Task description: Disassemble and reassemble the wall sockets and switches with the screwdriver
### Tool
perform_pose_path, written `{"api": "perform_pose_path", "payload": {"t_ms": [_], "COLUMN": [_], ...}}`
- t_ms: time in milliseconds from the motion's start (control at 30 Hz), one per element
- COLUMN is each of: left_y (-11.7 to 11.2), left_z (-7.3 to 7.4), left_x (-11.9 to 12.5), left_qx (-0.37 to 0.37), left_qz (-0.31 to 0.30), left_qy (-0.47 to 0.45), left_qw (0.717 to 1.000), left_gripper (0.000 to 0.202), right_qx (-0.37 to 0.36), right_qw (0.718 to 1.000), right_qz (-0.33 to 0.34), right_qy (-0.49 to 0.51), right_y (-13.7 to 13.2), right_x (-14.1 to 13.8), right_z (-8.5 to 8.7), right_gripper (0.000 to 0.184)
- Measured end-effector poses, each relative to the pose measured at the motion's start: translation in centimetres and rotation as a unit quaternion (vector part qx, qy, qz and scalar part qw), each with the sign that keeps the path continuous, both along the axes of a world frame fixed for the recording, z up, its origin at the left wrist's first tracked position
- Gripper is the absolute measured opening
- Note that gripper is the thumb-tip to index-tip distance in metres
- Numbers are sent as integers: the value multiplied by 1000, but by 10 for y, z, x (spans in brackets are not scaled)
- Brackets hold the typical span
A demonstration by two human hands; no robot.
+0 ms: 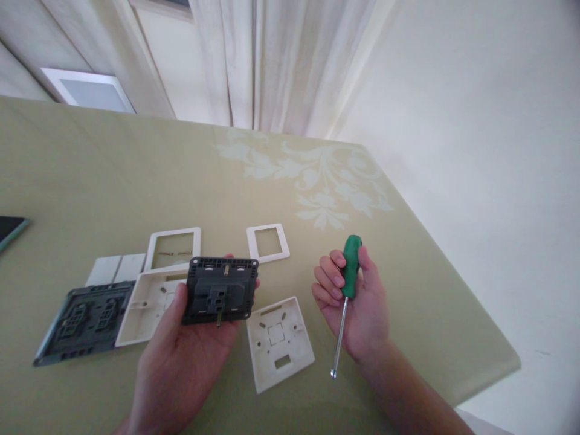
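My left hand (pixel 181 362) grips a dark grey wall socket module (pixel 220 296) by its edges, its back with the terminal block facing me. Two brass screws stick out of it, one at the top and one at the bottom. In my right hand (pixel 357 302) is a screwdriver (pixel 351 266) with a green handle, its metal shaft pointing down and its tip clear of everything. Between the hands lies a white square back box (pixel 290 353), open side up. Another white back box (pixel 140 308) sits partly hidden behind my left hand.
Left on the table (pixel 113 175) lies a dark grey switch frame (pixel 90 320) beside white switch panels (pixel 115 269). A white cover frame (pixel 198 241) surrounds two loose screws (pixel 165 253). A smaller white frame (pixel 286 246) lies farther right. A dark flat object (pixel 11 229) shows at the left edge.
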State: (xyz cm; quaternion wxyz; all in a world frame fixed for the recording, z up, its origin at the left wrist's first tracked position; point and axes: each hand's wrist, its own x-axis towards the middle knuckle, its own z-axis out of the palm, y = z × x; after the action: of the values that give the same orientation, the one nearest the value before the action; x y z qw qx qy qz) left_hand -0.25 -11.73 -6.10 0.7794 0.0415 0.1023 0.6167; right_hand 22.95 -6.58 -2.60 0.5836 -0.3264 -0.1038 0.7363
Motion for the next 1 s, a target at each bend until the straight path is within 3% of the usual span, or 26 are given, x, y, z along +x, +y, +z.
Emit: {"api": "perform_pose_path", "payload": {"t_ms": [233, 567, 733, 1000], "left_y": [3, -2, -2, -1], "left_z": [3, 5, 6, 9], "left_x": [-4, 5, 8, 12], "left_qx": [16, 33, 31, -7], "left_qz": [-57, -77, -77, -77], "left_qy": [-80, -46, -50, 26], "left_qw": [995, 995, 995, 997], "left_gripper": [54, 58, 60, 54], "right_qx": [4, 27, 62, 191], "right_qw": [1000, 993, 988, 964], "right_qz": [0, -3, -34, 12], "right_qy": [-27, -115, -138, -184], "right_y": [0, -3, -7, -15], "right_x": [-1, -2, -4, -7], "right_z": [0, -3, -1, -4], "right_gripper": [43, 52, 38, 17]}}
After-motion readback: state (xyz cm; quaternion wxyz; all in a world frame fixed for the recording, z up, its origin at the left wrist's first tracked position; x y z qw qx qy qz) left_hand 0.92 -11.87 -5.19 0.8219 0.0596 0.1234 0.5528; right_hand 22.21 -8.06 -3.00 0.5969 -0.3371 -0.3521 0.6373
